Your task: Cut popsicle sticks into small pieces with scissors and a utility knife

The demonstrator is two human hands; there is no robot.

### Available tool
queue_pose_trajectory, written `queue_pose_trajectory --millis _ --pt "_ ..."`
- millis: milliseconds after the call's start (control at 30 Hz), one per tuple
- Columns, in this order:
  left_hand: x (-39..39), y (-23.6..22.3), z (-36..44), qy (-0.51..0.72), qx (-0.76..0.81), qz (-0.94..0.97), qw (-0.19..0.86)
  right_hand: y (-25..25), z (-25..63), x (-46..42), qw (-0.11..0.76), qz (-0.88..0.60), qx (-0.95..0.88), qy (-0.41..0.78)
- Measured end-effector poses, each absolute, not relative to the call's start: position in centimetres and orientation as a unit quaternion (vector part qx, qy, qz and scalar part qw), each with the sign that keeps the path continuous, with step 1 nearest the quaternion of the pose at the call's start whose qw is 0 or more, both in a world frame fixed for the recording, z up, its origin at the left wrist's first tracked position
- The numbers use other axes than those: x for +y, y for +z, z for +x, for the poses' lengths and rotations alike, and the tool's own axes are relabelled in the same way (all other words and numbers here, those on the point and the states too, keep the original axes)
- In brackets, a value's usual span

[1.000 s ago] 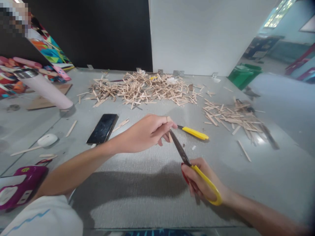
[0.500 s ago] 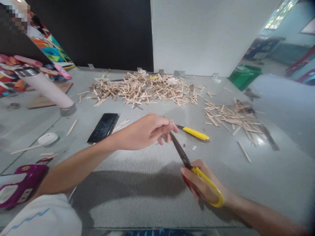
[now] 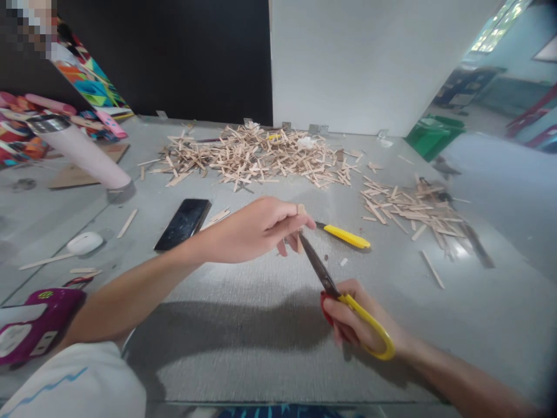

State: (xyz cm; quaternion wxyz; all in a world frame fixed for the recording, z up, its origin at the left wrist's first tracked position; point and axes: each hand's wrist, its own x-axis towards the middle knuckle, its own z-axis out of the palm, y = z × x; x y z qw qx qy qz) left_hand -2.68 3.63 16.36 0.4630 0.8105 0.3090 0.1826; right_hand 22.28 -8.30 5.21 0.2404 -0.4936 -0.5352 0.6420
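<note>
Pinched in the fingers of my left hand [image 3: 265,229] is a small wooden stick [image 3: 301,210], mostly covered by the fingers. My right hand [image 3: 363,313] grips a pair of scissors [image 3: 322,271] with yellow and red handles. Their dark blades look nearly closed, and the tips meet the stick under my left fingers. Whether the blades cut into the wood is hidden. Just beyond my left fingertips lies a yellow utility knife [image 3: 346,236] on the grey table [image 3: 261,342].
A large heap of wooden sticks [image 3: 261,157] spreads at the back, a smaller pile [image 3: 409,206] at right. On the left are a black phone [image 3: 183,225], white mouse [image 3: 85,243], pink bottle [image 3: 82,152] and purple device [image 3: 47,325]. A green bin [image 3: 435,136] stands beyond the table.
My left fingers have shifted slightly on the stick, whose upper end now shows more above them. The scissors stay at the stick, with my right fingers slightly moved on the handles.
</note>
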Motion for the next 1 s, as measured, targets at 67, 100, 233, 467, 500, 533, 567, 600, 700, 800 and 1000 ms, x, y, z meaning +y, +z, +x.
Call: queue_pose_trajectory --millis 67,100,233,467,500,533,567,600,700,800,1000 --pt "3.6 16.4 -2.6 0.181 0.311 0.803 0.475 5.2 22.3 -8.3 0.249 -0.484 -0.541 0.641" --pt "3.7 16.4 -2.6 0.180 0.312 0.802 0.476 5.2 22.3 -8.3 0.250 -0.481 -0.543 0.641" --pt "3.9 16.3 -2.7 0.175 0.319 0.803 0.471 5.0 22.5 -8.4 0.260 -0.499 -0.533 0.631" --pt "4.3 16.0 -2.8 0.165 0.326 0.799 0.478 5.3 22.6 -8.1 0.232 -0.495 -0.532 0.647" --pt "4.3 16.0 -2.8 0.165 0.323 0.802 0.475 5.4 22.6 -8.0 0.232 -0.495 -0.530 0.648" --pt "4.2 15.9 -2.8 0.165 0.322 0.804 0.472 5.5 22.5 -8.0 0.233 -0.496 -0.529 0.648" --pt "4.2 15.9 -2.8 0.164 0.321 0.807 0.468 5.5 22.5 -8.0 0.233 -0.495 -0.529 0.649" --pt "4.1 15.9 -2.8 0.165 0.320 0.809 0.464 5.6 22.5 -8.0 0.232 -0.494 -0.528 0.651" --pt "4.2 15.8 -2.9 0.160 0.319 0.819 0.450 5.3 22.4 -8.0 0.236 -0.496 -0.526 0.650" --pt "4.5 15.4 -3.0 0.147 0.314 0.831 0.434 4.8 22.3 -8.0 0.245 -0.496 -0.528 0.644" --pt "5.3 14.6 -3.2 0.121 0.305 0.847 0.419 3.8 22.4 -7.8 0.253 -0.498 -0.527 0.640"
